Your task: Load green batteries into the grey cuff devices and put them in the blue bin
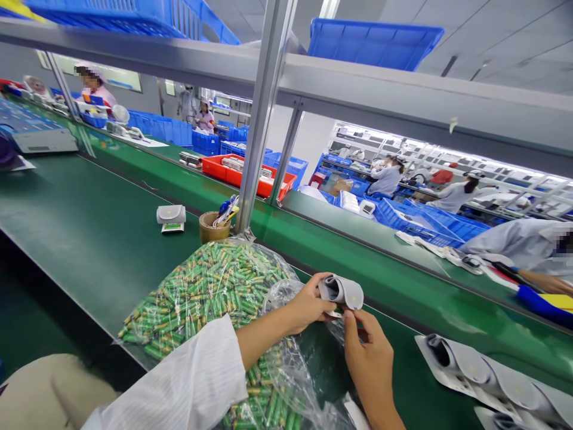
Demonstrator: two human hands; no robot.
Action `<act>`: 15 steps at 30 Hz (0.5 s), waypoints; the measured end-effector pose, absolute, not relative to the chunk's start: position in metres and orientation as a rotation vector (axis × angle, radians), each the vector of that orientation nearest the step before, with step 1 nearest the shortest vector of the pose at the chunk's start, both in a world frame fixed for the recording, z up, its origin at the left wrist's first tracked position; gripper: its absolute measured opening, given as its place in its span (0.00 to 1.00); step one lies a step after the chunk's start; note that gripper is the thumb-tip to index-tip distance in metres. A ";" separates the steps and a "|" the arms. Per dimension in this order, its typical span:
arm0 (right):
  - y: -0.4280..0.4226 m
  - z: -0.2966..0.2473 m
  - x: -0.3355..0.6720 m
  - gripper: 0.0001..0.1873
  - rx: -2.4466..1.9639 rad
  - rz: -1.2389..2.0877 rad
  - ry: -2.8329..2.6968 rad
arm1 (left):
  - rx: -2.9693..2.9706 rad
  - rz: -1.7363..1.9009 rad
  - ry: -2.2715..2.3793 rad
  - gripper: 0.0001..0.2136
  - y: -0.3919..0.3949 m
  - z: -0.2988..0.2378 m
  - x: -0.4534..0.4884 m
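Observation:
My left hand (pixel 312 303) is closed round a wrist blood pressure monitor (pixel 351 294) with a rolled grey cuff, held up above the bench. At its lower edge, the thumb and fingers of my right hand (pixel 369 352) are pinched together. Whatever sits between those fingertips is too small and hidden to make out. A bit of green shows in the monitor's underside. Beneath my left forearm lies a large clear plastic bag (pixel 286 292) full of green and gold batteries (pixel 215 280).
Several similar monitors (pixel 505 373) lie in rows at right. Another monitor (pixel 171 215) stands left of a tape roll (pixel 210 228) holding pens. Beyond the metal post (pixel 264 107) is a red tray (pixel 224 173). Blue crates (pixel 371 45) rest overhead. A co-worker's sleeve (pixel 514 242) is at right.

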State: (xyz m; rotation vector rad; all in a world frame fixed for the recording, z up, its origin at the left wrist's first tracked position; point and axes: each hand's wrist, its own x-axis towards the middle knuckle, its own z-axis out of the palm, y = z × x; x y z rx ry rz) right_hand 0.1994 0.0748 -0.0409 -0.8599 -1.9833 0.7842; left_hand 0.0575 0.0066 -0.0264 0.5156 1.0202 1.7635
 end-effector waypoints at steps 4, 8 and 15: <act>0.075 -0.038 0.199 0.32 -1.010 1.061 -1.819 | 0.514 1.816 1.085 0.36 0.011 -0.031 0.059; 0.078 -0.036 0.198 0.36 -0.979 1.205 -1.782 | 0.548 1.831 1.033 0.35 0.009 -0.028 0.061; 0.077 -0.032 0.198 0.40 -0.920 1.316 -1.806 | 0.742 2.002 1.197 0.32 0.012 -0.032 0.059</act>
